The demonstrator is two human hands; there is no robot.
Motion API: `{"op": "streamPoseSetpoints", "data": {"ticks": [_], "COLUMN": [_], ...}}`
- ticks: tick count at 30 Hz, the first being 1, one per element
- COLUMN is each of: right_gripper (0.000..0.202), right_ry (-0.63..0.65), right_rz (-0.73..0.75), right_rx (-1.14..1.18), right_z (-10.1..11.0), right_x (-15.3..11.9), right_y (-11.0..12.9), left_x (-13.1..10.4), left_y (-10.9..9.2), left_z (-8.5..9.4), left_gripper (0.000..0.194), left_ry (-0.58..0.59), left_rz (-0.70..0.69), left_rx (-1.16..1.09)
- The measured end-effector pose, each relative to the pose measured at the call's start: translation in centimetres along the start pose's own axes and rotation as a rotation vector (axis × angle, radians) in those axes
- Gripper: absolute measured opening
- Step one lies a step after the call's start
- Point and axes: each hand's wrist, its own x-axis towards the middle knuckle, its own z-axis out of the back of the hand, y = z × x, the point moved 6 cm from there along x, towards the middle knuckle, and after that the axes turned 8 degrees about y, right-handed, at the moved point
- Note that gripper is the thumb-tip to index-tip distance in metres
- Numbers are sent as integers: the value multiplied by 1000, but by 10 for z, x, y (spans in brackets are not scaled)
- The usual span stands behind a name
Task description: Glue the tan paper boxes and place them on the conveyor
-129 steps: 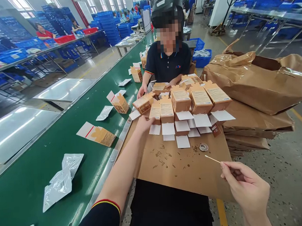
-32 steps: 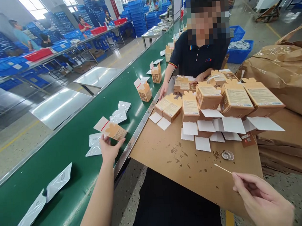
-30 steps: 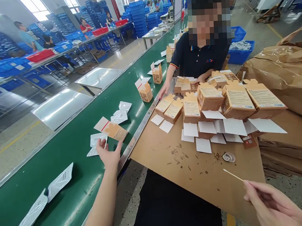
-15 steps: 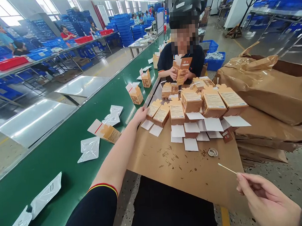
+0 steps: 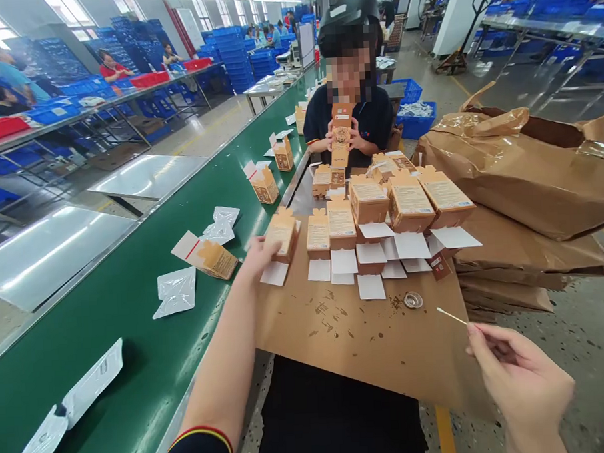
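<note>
Centrally, the left hand (image 5: 257, 255) grips a small brown cardboard carton (image 5: 281, 233) while, lower right, the right hand (image 5: 522, 384) pinches a thin wooden stick (image 5: 452, 317).

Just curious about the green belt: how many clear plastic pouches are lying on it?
5. Two overlap beside the flat carton, one lies nearer, and two sit at the bottom left. More may lie out of view.

Left arm: stretched forward, bare forearm, dark sleeve at the elbow.
Left hand (image 5: 257, 254): fingers closed in a grip.
Right hand (image 5: 522, 384): low, fingertips pinched together, palm inward.
</note>
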Motion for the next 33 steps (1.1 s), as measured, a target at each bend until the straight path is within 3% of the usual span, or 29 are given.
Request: {"op": "streamPoseSetpoints", "data": {"ticks": [4,8,11,15,17,21,23,25,28,33], "right_gripper": [54,48,49,36,26,25,24,24,25,24], "right_ry": [86,227,277,207,286,688,764,780,763,667], "right_rz": [83,139,151,147,155,228,252,266,273,231], "right_rx": [-94,-172,-191,-87,51,224,233,230,226,213], "right_z": [-28,-56,-61,-66,-91,-182,-217,-236,-235,-192], "right_x": [18,30,32,14,-5,-52,-65,-68,-62,-43], "right_y": [-7,-8,-9,5,23,70,82,86,83,74], "left_x": [-51,-92,-103,-103,-102,-100,-99,-98,-100,-116], "left_y": [28,55,62,60,61,65,66,66,64,63], "left_z": [-3,-24,-34,-39,-41,-42,-42,-44,-45,-40], "left_gripper": [82,96,101,95,87,81,82,82,84,84], "left_ry": [166,268,251,273,296,281,272,279,279,190], "left_rz": [-72,-56,-64,-82,-61,-54,-73,-98,-140,-225], "left_rx": [-430,-463,-417,-391,-385,-379,-373,-371,-376,-236]}}
